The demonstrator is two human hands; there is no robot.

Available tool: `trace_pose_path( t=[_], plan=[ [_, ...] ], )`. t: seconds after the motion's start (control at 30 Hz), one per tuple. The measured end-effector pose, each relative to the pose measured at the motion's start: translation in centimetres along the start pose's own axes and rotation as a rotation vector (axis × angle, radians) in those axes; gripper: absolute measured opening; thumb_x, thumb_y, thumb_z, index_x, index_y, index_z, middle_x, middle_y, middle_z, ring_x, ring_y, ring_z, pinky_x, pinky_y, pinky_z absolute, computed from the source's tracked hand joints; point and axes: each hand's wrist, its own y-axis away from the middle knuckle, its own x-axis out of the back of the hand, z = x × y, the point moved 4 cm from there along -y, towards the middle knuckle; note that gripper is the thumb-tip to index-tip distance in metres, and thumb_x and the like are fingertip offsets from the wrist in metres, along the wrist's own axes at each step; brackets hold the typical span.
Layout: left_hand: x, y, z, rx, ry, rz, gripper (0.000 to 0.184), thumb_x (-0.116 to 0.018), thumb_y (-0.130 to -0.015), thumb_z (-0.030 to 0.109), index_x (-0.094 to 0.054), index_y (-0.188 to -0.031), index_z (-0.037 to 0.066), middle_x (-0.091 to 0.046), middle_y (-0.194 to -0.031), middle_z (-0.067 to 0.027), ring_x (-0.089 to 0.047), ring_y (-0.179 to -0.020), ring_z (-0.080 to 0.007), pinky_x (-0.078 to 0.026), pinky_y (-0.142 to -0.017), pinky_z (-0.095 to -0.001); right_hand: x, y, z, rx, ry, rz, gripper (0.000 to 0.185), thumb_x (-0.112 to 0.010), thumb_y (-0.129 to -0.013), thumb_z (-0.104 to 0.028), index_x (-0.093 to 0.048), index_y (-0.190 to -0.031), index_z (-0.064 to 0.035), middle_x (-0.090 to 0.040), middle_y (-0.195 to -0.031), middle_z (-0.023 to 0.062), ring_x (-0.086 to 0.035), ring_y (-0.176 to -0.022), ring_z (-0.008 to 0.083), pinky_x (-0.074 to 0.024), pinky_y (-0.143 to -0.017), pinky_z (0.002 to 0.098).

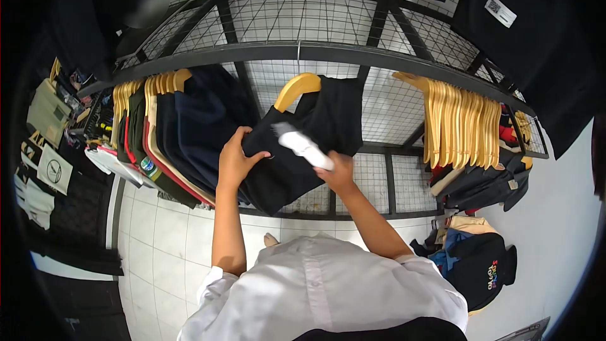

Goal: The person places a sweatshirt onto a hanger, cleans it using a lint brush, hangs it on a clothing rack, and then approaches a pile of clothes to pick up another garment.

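A black garment [297,164] hangs on a wooden hanger [297,88] from the dark rail, at the middle of the view. My left hand [238,158] is at the garment's left edge, with thumb and fingers apart and the thumb over the cloth; the cloth lies between them. My right hand [338,172] is closed round the lower end of a white object [303,146], blurred by motion, in front of the garment. Its far end is grey and points up and left.
Dark and coloured clothes [189,132] hang close together on the left. Several bare wooden hangers [461,123] hang on the right. A dark rail [278,50] runs across above. Folded or hung clothes [480,265] sit at the lower right, over pale floor tiles [158,246].
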Motion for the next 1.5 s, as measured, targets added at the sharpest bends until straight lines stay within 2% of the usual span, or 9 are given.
trace_pose_path(
  t=[0.1, 0.2, 0.27, 0.5, 0.7, 0.77, 0.93, 1.17, 1.5],
  plan=[
    [0.1, 0.0, 0.0, -0.038, 0.044, -0.017, 0.052, -0.085, -0.058, 0.019, -0.057, -0.098, 0.001, -0.062, -0.090, -0.0173, -0.060, -0.085, -0.0384, -0.048, -0.073, -0.0370, -2.8, -1.0, 0.6, -0.107, 0.027, -0.261, 0.040, -0.076, -0.073, -0.036, -0.055, -0.078, -0.0013, -0.059, -0.065, 0.0183, -0.061, -0.060, 0.0362, -0.0464, -0.052, 0.0413],
    [0.8, 0.0, -0.4, -0.099, 0.047, 0.004, 0.048, -0.083, -0.058, 0.017, -0.059, -0.095, -0.002, -0.060, -0.090, -0.0181, -0.058, -0.086, -0.0390, -0.047, -0.075, -0.0374, -3.2, 4.8, 5.2, -0.175, 0.213, -0.228, 0.041, -0.075, -0.075, -0.039, -0.058, -0.079, -0.0022, -0.062, -0.065, 0.0178, -0.063, -0.059, 0.0346, -0.0495, -0.054, 0.0399],
    [1.1, -0.1, -0.4, -0.086, 0.040, 0.003, 0.048, -0.083, -0.059, 0.017, -0.059, -0.096, -0.001, -0.060, -0.089, -0.0175, -0.058, -0.086, -0.0389, -0.047, -0.075, -0.0375, -1.9, 9.0, 7.5, -0.364, 0.380, -0.513, 0.041, -0.073, -0.077, -0.042, -0.060, -0.081, -0.0027, -0.063, -0.064, 0.0177, -0.064, -0.058, 0.0327, -0.0511, -0.054, 0.0390],
    [0.3, 0.0, 0.0, -0.033, 0.033, -0.019, 0.047, -0.083, -0.060, 0.015, -0.058, -0.094, -0.005, -0.058, -0.087, -0.0184, -0.057, -0.082, -0.0380, -0.046, -0.074, -0.0358, -0.6, 0.6, 0.0, -0.071, 0.124, -0.125, 0.036, -0.078, -0.073, -0.031, -0.055, -0.079, -0.0040, -0.059, -0.061, 0.0142, -0.061, -0.053, 0.0310, -0.0476, -0.047, 0.0374],
    [-0.5, 0.8, 0.2, -0.036, 0.064, -0.016, 0.045, -0.083, -0.061, 0.015, -0.058, -0.092, -0.005, -0.058, -0.088, -0.0178, -0.057, -0.081, -0.0377, -0.046, -0.073, -0.0355, -2.1, 1.3, 1.9, -0.155, 0.175, -0.165, 0.039, -0.075, -0.077, -0.034, -0.061, -0.088, 0.0005, -0.063, -0.068, 0.0187, -0.064, -0.060, 0.0337, -0.0497, -0.051, 0.0393],
    [-0.8, 1.0, 0.1, -0.015, 0.077, -0.007, 0.045, -0.082, -0.062, 0.015, -0.058, -0.094, -0.005, -0.058, -0.087, -0.0176, -0.056, -0.081, -0.0373, -0.046, -0.073, -0.0358, -1.5, 6.6, 5.7, -0.351, 0.430, -0.487, 0.041, -0.073, -0.078, -0.038, -0.062, -0.088, -0.0007, -0.062, -0.064, 0.0170, -0.064, -0.058, 0.0327, -0.0500, -0.051, 0.0390],
    [-1.0, 0.6, -0.1, -0.031, 0.077, -0.017, 0.041, -0.080, -0.064, 0.013, -0.057, -0.093, -0.004, -0.057, -0.086, -0.0169, -0.056, -0.080, -0.0374, -0.045, -0.072, -0.0369, 5.2, 10.3, 6.0, -0.446, 0.404, -0.344, 0.035, -0.071, -0.079, -0.037, -0.058, -0.082, -0.0042, -0.059, -0.057, 0.0131, -0.061, -0.053, 0.0319, -0.0468, -0.048, 0.0403],
    [-0.8, 0.7, 0.0, -0.054, 0.130, -0.056, 0.038, -0.079, -0.066, 0.015, -0.057, -0.091, -0.003, -0.056, -0.086, -0.0176, -0.055, -0.082, -0.0382, -0.045, -0.072, -0.0376, 12.0, -4.1, -1.1, -0.057, 0.402, 0.183, 0.023, -0.056, -0.089, -0.023, -0.058, -0.094, -0.0010, -0.055, -0.076, 0.0163, -0.055, -0.068, 0.0339, -0.0411, -0.059, 0.0409],
    [-1.7, 2.9, 1.1, -0.147, 0.196, -0.115, 0.038, -0.069, -0.078, 0.017, -0.053, -0.105, -0.003, -0.057, -0.094, -0.0221, -0.056, -0.092, -0.0419, -0.046, -0.078, -0.0408, 10.9, -23.9, -7.4, 0.314, 0.719, -0.087, 0.019, -0.056, -0.090, -0.023, -0.060, -0.095, -0.0053, -0.058, -0.083, 0.0095, -0.053, -0.078, 0.0255, -0.0332, -0.079, 0.0361]
  ],
)
